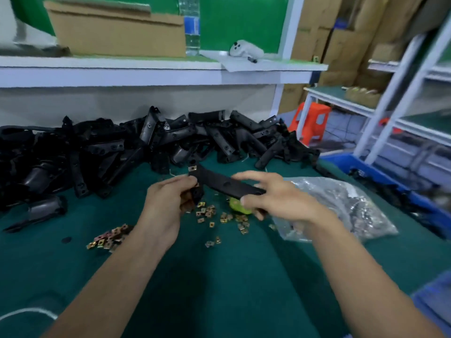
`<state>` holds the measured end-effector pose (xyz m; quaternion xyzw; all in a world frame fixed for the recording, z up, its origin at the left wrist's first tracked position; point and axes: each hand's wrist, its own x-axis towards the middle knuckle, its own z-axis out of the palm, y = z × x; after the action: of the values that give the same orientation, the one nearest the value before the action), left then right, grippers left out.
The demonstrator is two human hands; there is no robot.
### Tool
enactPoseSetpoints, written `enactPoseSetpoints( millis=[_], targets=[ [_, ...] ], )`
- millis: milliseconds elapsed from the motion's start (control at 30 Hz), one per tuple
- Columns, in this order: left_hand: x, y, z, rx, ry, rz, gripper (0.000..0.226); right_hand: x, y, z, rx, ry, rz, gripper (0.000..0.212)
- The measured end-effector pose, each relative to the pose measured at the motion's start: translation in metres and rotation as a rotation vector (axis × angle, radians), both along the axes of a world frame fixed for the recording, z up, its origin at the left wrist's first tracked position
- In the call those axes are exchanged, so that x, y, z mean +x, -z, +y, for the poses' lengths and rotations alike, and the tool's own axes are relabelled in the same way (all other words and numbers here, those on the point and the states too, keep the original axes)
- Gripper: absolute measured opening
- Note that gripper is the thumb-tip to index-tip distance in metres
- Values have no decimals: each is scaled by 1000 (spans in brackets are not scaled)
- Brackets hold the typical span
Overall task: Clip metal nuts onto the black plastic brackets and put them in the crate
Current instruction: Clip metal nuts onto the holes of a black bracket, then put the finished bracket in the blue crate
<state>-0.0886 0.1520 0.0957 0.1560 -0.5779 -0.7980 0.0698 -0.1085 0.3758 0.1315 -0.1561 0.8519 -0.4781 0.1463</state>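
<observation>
Head view, blue crate [341, 159] holding black brackets [361, 172]

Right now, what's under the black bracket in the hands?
Loose metal nuts lie scattered on the green mat below the bracket. A yellow-green thing peeks out too, but the right hand covers most of it.

A pile of brackets [146, 147] lies at the back of the counter [231, 276]. Loose nuts [212, 215] lie in front of it. A bag [341, 206] sits to their right, and the crate [380, 178] is further right.
</observation>
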Motion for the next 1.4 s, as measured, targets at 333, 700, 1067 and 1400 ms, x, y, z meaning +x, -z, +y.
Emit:
enactPoseSetpoints(
  millis=[333, 700, 1067, 1400],
  targets=[
    [-37, -38, 217, -58, 580, -67, 12, 65, 45, 181, -879, 771, -306, 30],
    [-66, -106, 305, -278, 1102, -4, 15, -36, 37, 289, -624, 1154, -271, 22],
    [-121, -49, 104, -327, 476, -152, 23, -68, -7, 135, 79, 668, 299, 31],
    [-60, 4, -96, -123, -426, -92, 31, -124, -9, -77, 214, 155, 130, 32]
  ],
)
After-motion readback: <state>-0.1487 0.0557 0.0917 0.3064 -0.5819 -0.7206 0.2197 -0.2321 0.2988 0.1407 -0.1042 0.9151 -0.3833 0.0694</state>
